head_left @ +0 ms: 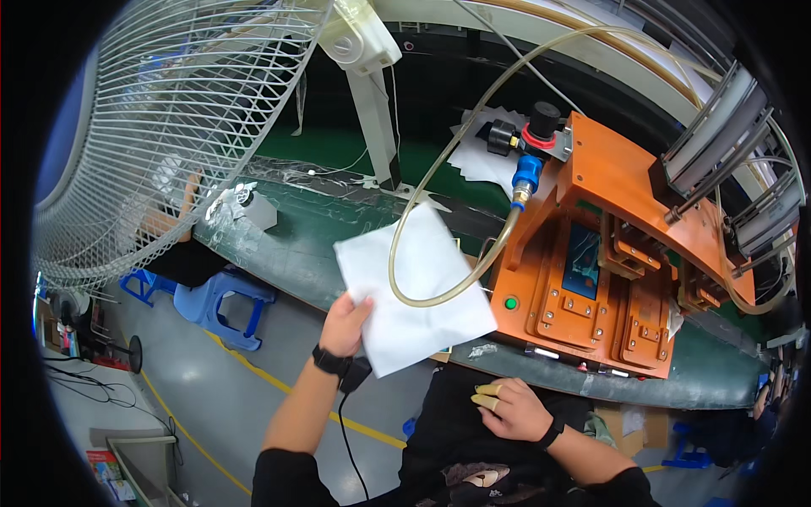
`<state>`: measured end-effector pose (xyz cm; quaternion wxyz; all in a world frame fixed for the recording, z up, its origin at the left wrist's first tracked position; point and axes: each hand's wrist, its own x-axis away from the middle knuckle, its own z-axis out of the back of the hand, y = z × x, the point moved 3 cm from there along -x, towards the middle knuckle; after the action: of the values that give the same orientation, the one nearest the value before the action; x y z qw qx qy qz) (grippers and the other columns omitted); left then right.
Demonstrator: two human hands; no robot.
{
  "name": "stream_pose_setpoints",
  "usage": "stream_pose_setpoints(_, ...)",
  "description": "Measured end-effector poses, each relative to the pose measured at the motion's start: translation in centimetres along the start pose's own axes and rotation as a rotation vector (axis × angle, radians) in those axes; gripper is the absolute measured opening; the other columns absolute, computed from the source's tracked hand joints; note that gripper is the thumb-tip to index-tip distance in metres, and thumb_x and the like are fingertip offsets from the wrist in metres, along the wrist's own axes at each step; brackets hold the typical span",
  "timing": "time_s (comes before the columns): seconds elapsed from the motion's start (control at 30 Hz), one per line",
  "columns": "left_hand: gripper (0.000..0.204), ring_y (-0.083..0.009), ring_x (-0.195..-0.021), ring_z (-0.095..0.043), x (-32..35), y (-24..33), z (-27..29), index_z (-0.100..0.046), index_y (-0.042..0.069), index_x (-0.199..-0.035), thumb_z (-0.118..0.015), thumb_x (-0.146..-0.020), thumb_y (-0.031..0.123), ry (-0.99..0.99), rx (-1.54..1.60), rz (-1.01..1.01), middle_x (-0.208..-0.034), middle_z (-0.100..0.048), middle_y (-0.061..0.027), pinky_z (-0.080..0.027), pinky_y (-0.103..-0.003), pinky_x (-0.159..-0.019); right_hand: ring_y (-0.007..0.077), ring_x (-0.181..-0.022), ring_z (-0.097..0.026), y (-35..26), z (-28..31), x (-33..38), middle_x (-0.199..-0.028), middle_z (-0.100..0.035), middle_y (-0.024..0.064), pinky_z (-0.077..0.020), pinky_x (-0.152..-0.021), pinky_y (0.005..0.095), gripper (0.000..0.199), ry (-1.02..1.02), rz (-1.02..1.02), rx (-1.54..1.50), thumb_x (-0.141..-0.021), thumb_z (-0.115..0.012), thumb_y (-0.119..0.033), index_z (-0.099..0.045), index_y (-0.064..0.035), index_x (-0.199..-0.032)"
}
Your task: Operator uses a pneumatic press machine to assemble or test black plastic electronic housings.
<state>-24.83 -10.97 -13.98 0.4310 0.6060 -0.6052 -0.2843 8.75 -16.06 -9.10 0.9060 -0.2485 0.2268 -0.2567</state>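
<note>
The wire guard of a big fan [160, 127] fills the upper left of my view, its pale stand [372, 110] planted on the green workbench [312, 245] that runs across in front of me. On the bench to my right sits the orange press fixture [608, 253] with its recessed nests, one of them holding a small dark panel [581, 260], and a clear air hose [439, 211] loops from the blue fitting at the fixture's top down over the bench. A blue plastic stool [221, 304] stands on the grey floor to my left. My left hand [345, 325] pinches the lower left corner of a white wipe sheet [418, 287], lifted over the bench edge just left of the fixture and partly behind the hose loop. My right hand [515, 410] rests loosely curled in my lap, holding nothing, yellow cots on two fingers. I judge I am bringing the sheet in to use at the fixture; carrying on calls for clearing the hose.
</note>
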Motion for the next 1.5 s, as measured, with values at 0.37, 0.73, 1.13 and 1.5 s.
stream_pose_setpoints(0.37, 0.025, -0.009, -0.082, -0.062, -22.1, 0.4, -4.9, -0.061, 0.001, -0.12, -0.052, -0.098, 0.009, -0.052, -0.271, -0.094, -0.096, -0.068, -0.0035, -0.051, -0.025, -0.072, 0.0281, -0.071, -0.063, 5.0, -1.2, 3.4, -0.078, -0.066, 0.008, -0.0514, -0.067, 0.0368, 0.014, 0.125, -0.278, -0.061, -0.076, -0.071, -0.006, -0.072, -0.0064, -0.09)
stream_pose_setpoints(0.73, 0.027, -0.0443, -0.101, -0.063, -36.1, 0.2, -7.0, -0.064, -0.002, -0.108, -0.058, -0.089, 0.016, 0.427, -0.674, -0.128, -0.103, -0.068, -0.0255, -0.05, -0.045, -0.087, 0.0246, -0.065, -0.063, 6.8, -1.6, 2.9, -0.076, -0.067, 0.0054, -0.0528, -0.06, 0.0329, 0.015, 0.099, -0.328, -0.134, -0.075, -0.071, -0.009, -0.074, -0.0104, -0.09)
stream_pose_setpoints(1.13, 0.057, -0.0473, -0.121, -0.044, -37.5, 2.8, -13.6, -0.055, -0.009, -0.118, -0.075, -0.073, 0.019, 0.534, -1.101, -0.745, -0.13, -0.05, -0.0269, -0.037, -0.051, -0.105, 0.0318, -0.08, -0.067, 7.0, -0.7, 2.7, -0.086, -0.07, 0.0125, -0.054, -0.069, 0.0392, 0.021, 0.081, -0.446, -0.199, -0.075, -0.068, -0.004, -0.072, -0.0079, -0.095)
stream_pose_setpoints(1.5, 0.027, -0.0422, -0.139, -0.028, -43.0, -2.6, -18.5, -0.072, 0.027, -0.108, -0.057, -0.086, 0.031, -0.2, -1.686, -0.697, -0.14, -0.046, -0.0158, -0.023, -0.067, -0.108, 0.0331, -0.083, -0.068, 7.3, -1.8, 4.3, -0.095, -0.07, 0.0153, -0.0554, -0.074, 0.0399, 0.028, 0.142, -0.421, -0.162, -0.075, -0.069, -0.005, -0.074, -0.0108, -0.102)
